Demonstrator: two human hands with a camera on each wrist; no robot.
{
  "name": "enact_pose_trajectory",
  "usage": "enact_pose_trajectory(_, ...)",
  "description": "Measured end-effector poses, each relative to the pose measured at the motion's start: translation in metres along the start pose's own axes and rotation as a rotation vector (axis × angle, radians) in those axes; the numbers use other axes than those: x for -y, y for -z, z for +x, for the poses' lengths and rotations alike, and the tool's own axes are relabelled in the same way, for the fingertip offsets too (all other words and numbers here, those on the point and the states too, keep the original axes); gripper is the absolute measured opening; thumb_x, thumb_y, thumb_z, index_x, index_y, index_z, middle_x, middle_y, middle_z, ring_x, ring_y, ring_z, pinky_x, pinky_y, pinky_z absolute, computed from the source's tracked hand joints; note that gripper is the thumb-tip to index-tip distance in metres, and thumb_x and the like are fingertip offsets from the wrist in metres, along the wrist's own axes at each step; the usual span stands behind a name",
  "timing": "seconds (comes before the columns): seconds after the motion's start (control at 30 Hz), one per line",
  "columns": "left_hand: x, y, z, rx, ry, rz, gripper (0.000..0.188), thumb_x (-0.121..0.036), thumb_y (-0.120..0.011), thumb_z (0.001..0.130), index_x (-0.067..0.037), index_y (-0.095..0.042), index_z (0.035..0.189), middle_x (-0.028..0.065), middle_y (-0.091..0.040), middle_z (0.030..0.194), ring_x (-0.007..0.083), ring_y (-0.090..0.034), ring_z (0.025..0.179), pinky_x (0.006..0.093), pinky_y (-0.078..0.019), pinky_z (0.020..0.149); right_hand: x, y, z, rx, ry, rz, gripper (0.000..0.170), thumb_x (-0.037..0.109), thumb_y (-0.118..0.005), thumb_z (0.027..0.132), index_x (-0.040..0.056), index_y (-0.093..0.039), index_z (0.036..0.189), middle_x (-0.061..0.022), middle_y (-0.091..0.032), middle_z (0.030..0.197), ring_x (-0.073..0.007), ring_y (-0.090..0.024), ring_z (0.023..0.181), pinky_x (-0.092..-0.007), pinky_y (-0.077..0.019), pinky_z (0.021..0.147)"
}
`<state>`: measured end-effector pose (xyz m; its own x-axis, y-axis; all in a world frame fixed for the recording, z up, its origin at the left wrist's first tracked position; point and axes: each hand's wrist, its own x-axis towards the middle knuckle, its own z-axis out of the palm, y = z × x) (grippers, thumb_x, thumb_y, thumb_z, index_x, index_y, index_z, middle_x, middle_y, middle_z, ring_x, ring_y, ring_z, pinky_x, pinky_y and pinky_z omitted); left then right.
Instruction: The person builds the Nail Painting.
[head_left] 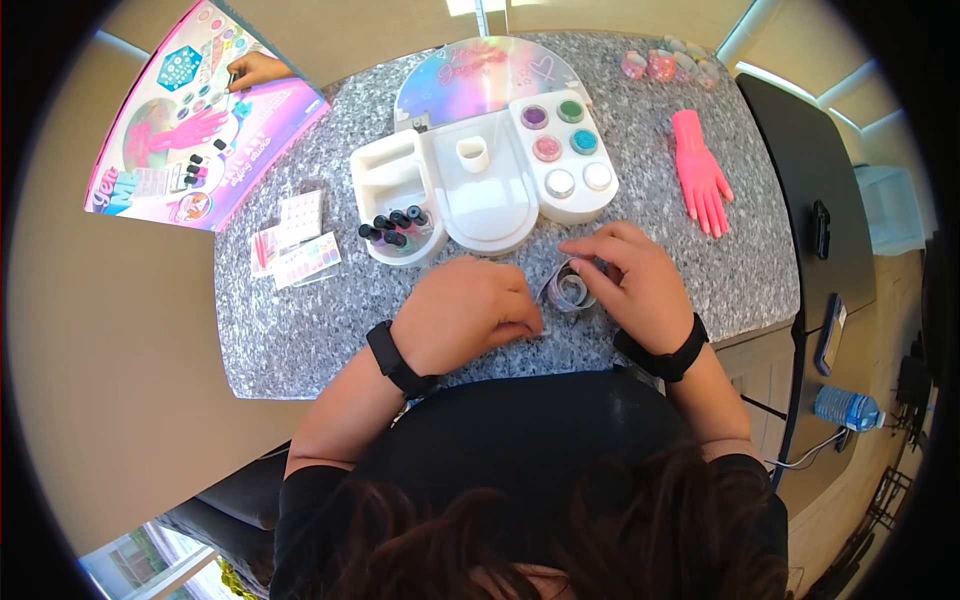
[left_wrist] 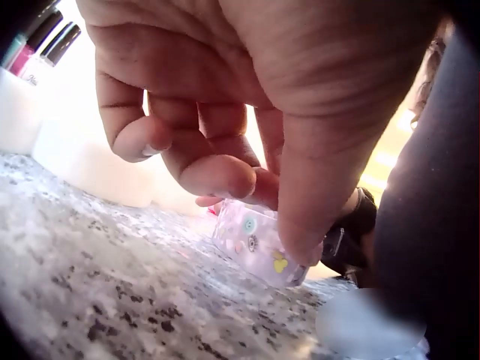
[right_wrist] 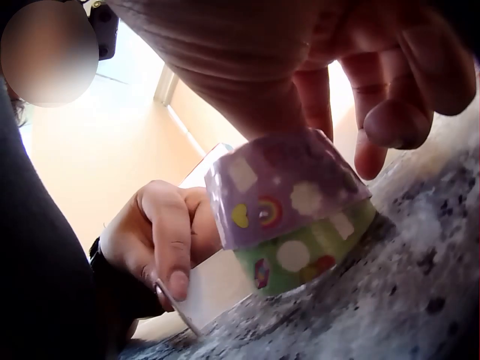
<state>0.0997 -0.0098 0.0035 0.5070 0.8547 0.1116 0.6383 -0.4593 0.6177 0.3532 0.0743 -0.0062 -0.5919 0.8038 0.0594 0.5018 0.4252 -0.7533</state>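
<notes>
Left hand: thumb and finger pinching a pale strip. Right hand: thumb and fingers gripping sticker rolls, purple and green, on the near side of the white tray. Risk, my guess: sharp pull, slack right grip; rolls skid toward tray or strip tears.

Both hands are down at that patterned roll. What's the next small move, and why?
I'd ease the left hand gently away, with the right hand steadying the sticker roll: the left fingers appear to pinch its pale free end, while the right thumb is at the roll, whose other end remains coiled.
</notes>
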Motion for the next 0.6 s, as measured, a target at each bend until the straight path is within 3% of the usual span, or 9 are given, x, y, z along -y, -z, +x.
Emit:
enact_pose_trajectory(0.13, -0.008, -0.002, 0.002, -0.007, -0.059, 0.05, 0.01, -0.023, -0.086, 0.087, -0.021, -0.083, 0.096, -0.0007, -0.07, 0.093, 0.0241, -0.071, 0.093, 0.0428, -0.0536, 0.083, 0.006, 0.002, 0.001, 0.026, -0.008, 0.013, 0.02, 0.014, -0.078, 0.099, 0.011, -0.082, 0.118, -0.0096, -0.07, 0.102, -0.0286, -0.069, 0.081, -0.039, -0.0562, 0.076)
enact_pose_trajectory(0.3, -0.013, -0.003, 0.007, -0.134, 0.01, 0.127, 0.019, -0.023, -0.085, 0.089, -0.021, -0.079, 0.107, -0.0008, -0.069, 0.094, 0.0249, -0.07, 0.093, 0.0429, -0.0537, 0.084, 0.01, 0.005, 0.0, 0.034, -0.016, 0.069, 0.023, 0.012, -0.08, 0.097, 0.0112, -0.082, 0.119, -0.0095, -0.069, 0.104, -0.0287, -0.069, 0.086, -0.0391, -0.0571, 0.079)
enact_pose_trajectory(0.37, -0.009, -0.005, 0.004, -0.141, 0.002, 0.147, 0.021, -0.022, -0.085, 0.089, -0.021, -0.078, 0.109, -0.0006, -0.07, 0.096, 0.0252, -0.07, 0.093, 0.0425, -0.0539, 0.084, 0.004, 0.009, 0.0, -0.02, 0.185, 0.021, 0.027, 0.012, -0.082, 0.094, 0.0119, -0.082, 0.121, -0.0098, -0.069, 0.11, -0.0299, -0.07, 0.097, -0.0392, -0.0573, 0.085)
enact_pose_trajectory(0.47, -0.007, -0.006, 0.003, -0.158, 0.012, 0.149, 0.025, -0.022, -0.085, 0.09, -0.022, -0.079, 0.114, -0.0006, -0.07, 0.098, 0.0253, -0.071, 0.094, 0.0416, -0.0543, 0.082, 0.004, 0.023, -0.001, 0.101, 0.252, -0.036, 0.032, 0.012, -0.083, 0.092, 0.0125, -0.081, 0.124, -0.0103, -0.069, 0.118, -0.0312, -0.07, 0.108, -0.0398, -0.0575, 0.09)
enact_pose_trajectory(0.6, -0.01, -0.007, 0.004, -0.192, 0.042, 0.107, 0.028, -0.023, -0.083, 0.092, -0.024, -0.081, 0.12, -0.0012, -0.071, 0.102, 0.025, -0.071, 0.096, 0.0408, -0.0545, 0.083, 0.0, 0.027, -0.006, 0.145, 0.343, -0.069, 0.037, 0.013, -0.085, 0.09, 0.0133, -0.081, 0.127, -0.0105, -0.068, 0.123, -0.0325, -0.069, 0.11, -0.0407, -0.058, 0.091)
